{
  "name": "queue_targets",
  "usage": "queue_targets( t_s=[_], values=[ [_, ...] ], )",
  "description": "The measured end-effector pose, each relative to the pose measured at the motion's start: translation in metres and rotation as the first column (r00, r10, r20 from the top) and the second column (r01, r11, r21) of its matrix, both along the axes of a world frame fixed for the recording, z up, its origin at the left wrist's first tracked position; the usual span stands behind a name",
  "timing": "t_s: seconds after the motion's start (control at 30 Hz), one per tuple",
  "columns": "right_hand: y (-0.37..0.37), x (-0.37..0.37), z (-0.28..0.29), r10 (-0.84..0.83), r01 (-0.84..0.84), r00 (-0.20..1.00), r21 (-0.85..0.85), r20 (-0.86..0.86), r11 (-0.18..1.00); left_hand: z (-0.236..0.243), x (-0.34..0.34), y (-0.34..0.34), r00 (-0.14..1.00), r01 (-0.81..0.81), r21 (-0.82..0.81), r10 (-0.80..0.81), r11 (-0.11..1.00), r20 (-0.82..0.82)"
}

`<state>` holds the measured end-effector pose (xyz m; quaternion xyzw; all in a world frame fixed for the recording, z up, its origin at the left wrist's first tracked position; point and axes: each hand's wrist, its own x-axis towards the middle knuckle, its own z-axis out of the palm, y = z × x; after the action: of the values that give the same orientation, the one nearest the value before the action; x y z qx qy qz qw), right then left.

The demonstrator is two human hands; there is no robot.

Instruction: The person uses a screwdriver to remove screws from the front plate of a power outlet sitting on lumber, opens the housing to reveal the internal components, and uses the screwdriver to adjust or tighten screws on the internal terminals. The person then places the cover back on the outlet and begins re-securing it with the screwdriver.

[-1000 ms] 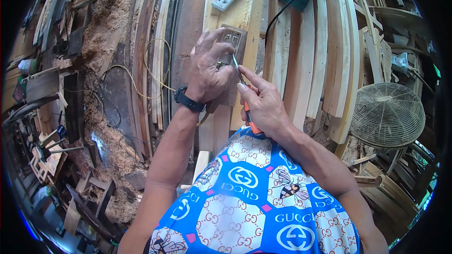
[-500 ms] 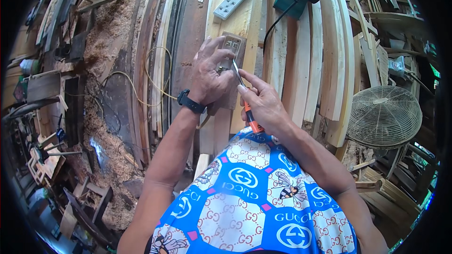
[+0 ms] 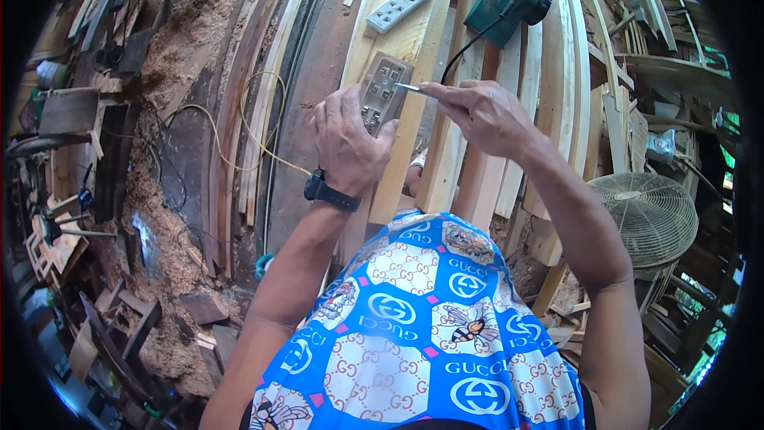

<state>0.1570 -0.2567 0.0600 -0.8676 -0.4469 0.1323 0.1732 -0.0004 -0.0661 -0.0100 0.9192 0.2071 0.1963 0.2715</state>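
Note:
The opened power strip housing, brownish with metal contacts showing inside, lies tilted on a plank ahead of me. My left hand grips its near end, with the thumb along the right side and the fingers on the left. To its right, my right hand is closed around a screwdriver, whose metal shaft points left toward the housing's right edge. That hand hides the screwdriver's handle. Beyond the housing lies the white socket cover. A yellow cord runs from near my left wrist in a loop to the left.
A green power tool with a black cable rests on the planks at the far right. Long boards run away from me. A round fan stands at the right. Wood shavings and scrap timber cover the left.
My right hand has swung up and to the right, turning the screwdriver from upright to nearly level. My left hand has slid back toward the housing's near end, uncovering more contacts.

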Motion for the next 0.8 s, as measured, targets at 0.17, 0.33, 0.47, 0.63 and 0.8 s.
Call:
queue_targets(
  t_s=[0.17,0.33,0.47,0.63,0.8],
  values=[
    [0.018,0.037,0.015,0.242,-0.244,0.97,-0.219,-0.038,0.945,0.002,-0.006,-0.006,0.995,-0.079,0.076,0.083,0.994,-0.051],
    [0.032,0.047,0.025,0.36,-0.364,0.931,-0.256,-0.065,0.895,0.003,-0.02,-0.01,0.986,-0.139,0.069,0.145,0.988,-0.083],
    [0.038,0.055,0.032,0.411,-0.422,0.906,-0.283,-0.1,0.861,0.007,-0.022,-0.013,0.987,-0.149,0.078,0.153,0.986,-0.048],
    [0.043,0.067,0.027,0.541,-0.522,0.84,-0.33,-0.039,0.787,0.007,-0.024,-0.012,0.99,-0.132,0.07,0.134,0.989,-0.032],
    [0.056,0.073,0.037,0.612,-0.551,0.788,-0.378,0.056,0.744,0.01,-0.018,-0.009,0.991,-0.132,0.079,0.134,0.988,-0.022]
  ],
)
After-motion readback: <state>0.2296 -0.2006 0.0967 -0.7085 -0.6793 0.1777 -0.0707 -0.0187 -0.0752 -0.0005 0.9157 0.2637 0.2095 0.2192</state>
